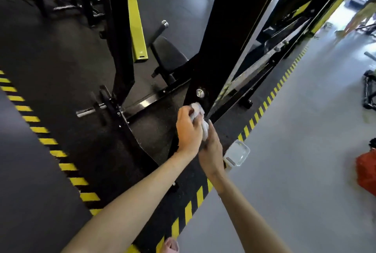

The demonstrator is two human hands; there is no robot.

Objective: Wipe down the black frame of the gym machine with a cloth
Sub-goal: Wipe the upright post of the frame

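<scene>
The gym machine's black frame (225,34) rises as a wide slanted upright through the middle of the view, with a shiny bolt near its lower end. A crumpled white cloth (200,119) sits just below that bolt, against the frame's base. My left hand (188,128) grips the cloth's upper part. My right hand (212,146) holds the cloth's lower end from the right side, fingers pointing up along it.
A clear plastic tub (237,153) stands on the grey floor right of my hands. Yellow-black hazard tape (264,106) edges the dark mat. A chrome weight peg (89,111) and a black seat pad (168,55) lie left of the upright. A red bag (367,171) sits far right.
</scene>
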